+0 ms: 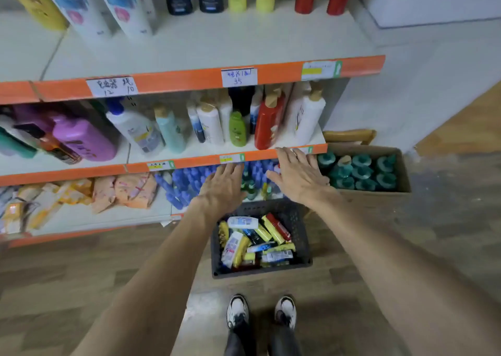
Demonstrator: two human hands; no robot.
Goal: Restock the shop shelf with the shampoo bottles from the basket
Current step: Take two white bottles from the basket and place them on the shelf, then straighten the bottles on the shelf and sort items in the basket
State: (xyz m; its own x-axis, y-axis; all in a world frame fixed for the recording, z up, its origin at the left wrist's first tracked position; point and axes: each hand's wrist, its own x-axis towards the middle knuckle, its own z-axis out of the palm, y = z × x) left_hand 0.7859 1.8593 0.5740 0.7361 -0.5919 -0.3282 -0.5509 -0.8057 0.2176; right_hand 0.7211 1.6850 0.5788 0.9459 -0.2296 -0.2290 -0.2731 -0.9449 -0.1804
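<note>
Both arms reach forward over the basket, palms down; the left hand is spread flat with fingers apart and holds nothing, hovering in front of the orange front edge of the middle shelf; the right hand is likewise open and empty, its fingertips at that same edge near the shelf's right end.

The basket, dark plastic, sits on the wooden floor just in front of the bottom shelf and ahead of the person's shoes; it holds a loose pile of shampoo bottles, yellow, white, red and blue, all lying on their sides.

On the middle shelf stand assorted bottles; a red bottle and a white bottle are upright at its right end, a small green bottle just left of them, and a purple jug lies tilted towards the left end.

The top shelf has bare space along its front, with tall yellow, white, dark blue and red bottles standing along its back edge; paper price tags hang on its orange front edge.

The bottom shelf carries orange packets at the left and blue-capped bottles behind the hands.

A cardboard box of teal-capped bottles stands on the floor beside the right end of the shelving.
</note>
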